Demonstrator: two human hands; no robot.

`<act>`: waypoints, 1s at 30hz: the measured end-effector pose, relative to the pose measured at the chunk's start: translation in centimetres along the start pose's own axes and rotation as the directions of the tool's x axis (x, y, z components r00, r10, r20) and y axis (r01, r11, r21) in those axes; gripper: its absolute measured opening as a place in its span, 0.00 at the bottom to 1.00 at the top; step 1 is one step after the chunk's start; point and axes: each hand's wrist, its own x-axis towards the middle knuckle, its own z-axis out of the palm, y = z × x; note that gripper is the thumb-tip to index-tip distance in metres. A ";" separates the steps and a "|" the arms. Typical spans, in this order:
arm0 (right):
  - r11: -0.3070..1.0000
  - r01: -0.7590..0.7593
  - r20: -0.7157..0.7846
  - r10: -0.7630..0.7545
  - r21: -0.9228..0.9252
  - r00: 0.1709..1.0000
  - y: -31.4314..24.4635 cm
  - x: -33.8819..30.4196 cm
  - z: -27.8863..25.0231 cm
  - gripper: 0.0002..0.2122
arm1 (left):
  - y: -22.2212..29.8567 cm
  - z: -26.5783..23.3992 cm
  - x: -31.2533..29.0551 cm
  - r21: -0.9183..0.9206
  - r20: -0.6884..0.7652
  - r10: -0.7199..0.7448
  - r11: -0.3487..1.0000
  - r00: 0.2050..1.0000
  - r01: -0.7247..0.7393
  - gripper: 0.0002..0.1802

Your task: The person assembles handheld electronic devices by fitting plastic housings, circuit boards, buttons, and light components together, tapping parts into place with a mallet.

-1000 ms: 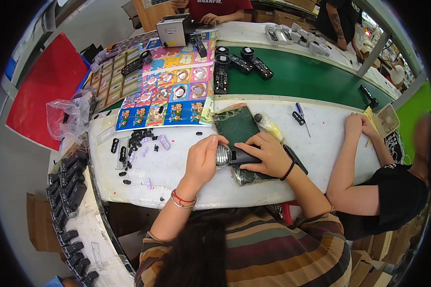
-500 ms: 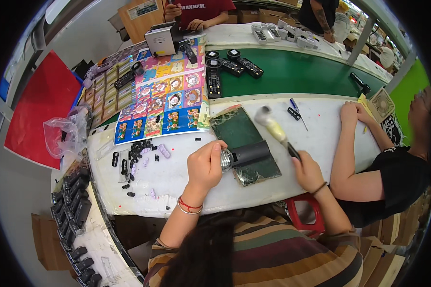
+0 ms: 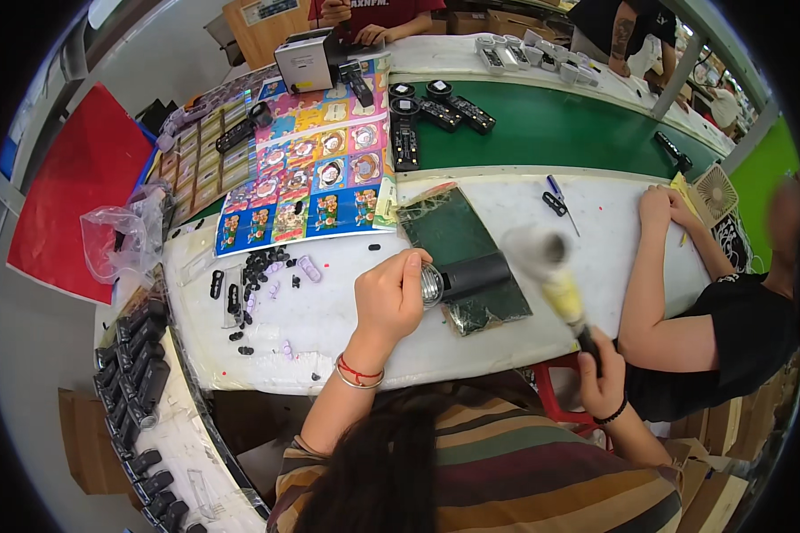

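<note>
My left hand [image 3: 388,300] is closed round the clear, ribbed round end of a dark grey flashlight [image 3: 476,278]. The flashlight's body lies across a worn dark green pad [image 3: 444,222] on the white worktop. Off to its right, my right hand [image 3: 603,377] grips the black end of a hammer [image 3: 564,298] with a yellow section on its handle. The hammer's head is smeared by motion and stands apart from the flashlight.
Small black parts [image 3: 258,271] and lilac pieces [image 3: 309,268] lie scattered on the left. A screwdriver [image 3: 557,190] lies beyond the hammer. At my right a co-worker's forearms [image 3: 646,275] rest on the worktop. Black devices [image 3: 406,142] stand on the green belt [image 3: 542,124].
My right hand has swung right and nearer to me, taking the hammer away from the flashlight. My left hand keeps its hold on the flashlight. The whole view has shifted slightly.
</note>
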 end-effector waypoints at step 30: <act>0.988 0.151 0.161 -0.147 -0.015 0.976 -0.2 2.2 1.3 0.19 | -0.7 0.2 -0.1 0.030 -0.047 0.036 0.999 0.998 -0.035 0.16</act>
